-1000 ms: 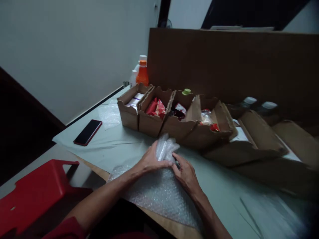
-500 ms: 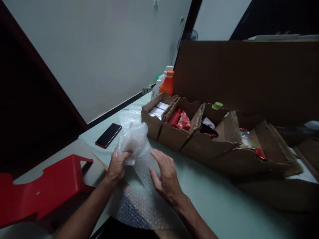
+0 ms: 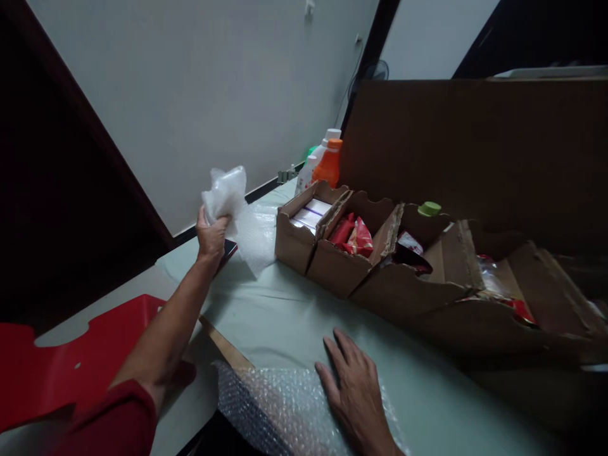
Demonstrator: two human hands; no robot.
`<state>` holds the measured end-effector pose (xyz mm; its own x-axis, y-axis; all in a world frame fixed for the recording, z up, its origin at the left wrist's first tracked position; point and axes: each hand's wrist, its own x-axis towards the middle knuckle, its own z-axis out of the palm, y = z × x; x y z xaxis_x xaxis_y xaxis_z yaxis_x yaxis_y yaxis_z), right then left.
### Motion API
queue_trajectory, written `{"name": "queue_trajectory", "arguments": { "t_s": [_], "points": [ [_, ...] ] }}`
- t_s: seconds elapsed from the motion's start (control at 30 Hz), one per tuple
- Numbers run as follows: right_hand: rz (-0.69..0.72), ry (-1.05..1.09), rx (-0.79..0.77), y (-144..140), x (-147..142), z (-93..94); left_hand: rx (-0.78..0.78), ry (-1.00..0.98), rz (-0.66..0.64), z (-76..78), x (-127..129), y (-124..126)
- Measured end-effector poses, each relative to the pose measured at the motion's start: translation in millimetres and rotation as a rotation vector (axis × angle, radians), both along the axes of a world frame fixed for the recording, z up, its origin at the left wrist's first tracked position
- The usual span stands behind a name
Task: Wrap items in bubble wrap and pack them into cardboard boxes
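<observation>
My left hand (image 3: pixel 212 235) is stretched out over the far left of the table, closed on a crumpled piece of bubble wrap (image 3: pixel 227 191). Behind that hand a dark phone (image 3: pixel 228 251) with a red edge shows only in part. More bubble wrap (image 3: pixel 259 237) lies on the table just right of the phone. Near the front edge, my right hand (image 3: pixel 354 383) rests with fingers apart on a flat sheet of bubble wrap (image 3: pixel 289 402), which hangs over the table edge.
A row of cardboard bins (image 3: pixel 380 278) runs along the right, holding white boxes (image 3: pixel 311 214) and red packets (image 3: pixel 355 237). A green cap (image 3: pixel 429 208) sits on a bin's back edge. An orange bottle (image 3: pixel 327 166) stands behind the bins. A red plastic stool (image 3: pixel 109 342) is at left.
My left hand has carried the crumpled bubble wrap away and up to the left, apart from the flat sheet. My right hand has moved nearer and to the right, down onto the sheet.
</observation>
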<state>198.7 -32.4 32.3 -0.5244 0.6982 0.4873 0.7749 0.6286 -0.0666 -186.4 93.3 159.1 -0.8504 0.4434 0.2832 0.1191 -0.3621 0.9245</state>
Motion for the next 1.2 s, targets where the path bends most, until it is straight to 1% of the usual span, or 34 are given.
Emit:
{"name": "queue_trajectory", "arguments": {
  "t_s": [0.03,0.07,0.13,0.17,0.2,0.23,0.3,0.33,0.4,0.5,0.53,0.63,0.7,0.8,0.9,0.97,1.0,1.03,1.07,1.1,1.13,1.2],
  "points": [
    [0.002,0.008,0.016,1.6,1.2,-0.7,-0.099,0.162,0.012,2.6,-5.2,11.2],
    [0.003,0.016,0.03,2.8,1.7,-1.1,-0.256,0.355,-0.006,2.7,-7.4,21.5],
    [0.005,0.026,0.052,3.9,1.1,-1.0,-0.627,0.726,-0.124,-5.5,-2.9,37.9],
    [0.007,0.026,0.058,3.9,0.6,-0.6,-0.781,0.847,-0.216,-13.1,2.6,43.5],
    [0.011,0.028,0.06,3.7,0.1,-0.1,-0.89,0.921,-0.312,-21.9,9.4,47.4],
    [0.014,0.029,0.061,3.4,-0.2,0.2,-0.953,0.955,-0.387,-30.7,16.5,49.8],
    [0.014,0.034,0.059,2.8,-0.4,0.2,-1.037,0.988,-0.473,-44.4,28.3,51.3],
    [0.013,0.036,0.057,2.6,-0.2,-0.2,-1.079,1.006,-0.495,-47.7,32.0,51.2],
    [0.007,0.041,0.05,2.4,0.1,-1.5,-1.13,1.036,-0.497,-46.5,34.8,49.9],
    [-0.005,0.047,0.023,1.9,-0.6,-2.9,-1.115,1.097,-0.463,-34.8,32.5,44.7],
    [-0.011,0.046,0.009,1.4,-1.5,-2.6,-1.1,1.119,-0.471,-31.5,31.4,41.9],
    [-0.036,0.049,-0.057,-1.3,-5.4,0.8,-1.081,1.158,-0.567,-28.2,28.7,32.8],
    [-0.05,0.052,-0.119,-2.7,-7.3,5.1,-1.072,1.153,-0.6,-28.5,26.2,29.1],
    [-0.027,0.069,-0.207,-2.2,-5.2,15.1,-1.028,1.129,-0.554,-22.8,20.8,28.5],
    [0.003,0.093,-0.222,-0.5,7.0,30.6,-0.968,1.115,-0.49,-7.0,15.8,23.6],
    [0.004,0.099,-0.195,-2.0,23.4,41.0,-0.916,1.114,-0.442,2.4,16.7,10.5],
    [-0.008,0.1,-0.179,-4.5,34.9,45.0,-0.885,1.115,-0.424,4.3,19.6,-0.1],
    [-0.033,0.101,-0.164,-8.9,48.8,48.0,-0.854,1.116,-0.419,3.2,24.2,-13.4],
    [-0.072,0.101,-0.155,-15.1,65.2,49.9,-0.812,1.12,-0.424,-1.2,30.0,-28.8],
    [-0.12,0.103,-0.151,-23.1,84.0,51.0,-0.78,1.122,-0.45,-8.8,36.0,-45.5],
    [-0.177,0.105,-0.153,-32.9,105.1,51.4,-0.74,1.128,-0.491,-19.0,41.6,-62.3],
    [-0.296,0.123,-0.155,-56.4,152.9,52.5,-0.607,1.153,-0.562,-43.5,49.9,-93.0]
  ]
}}
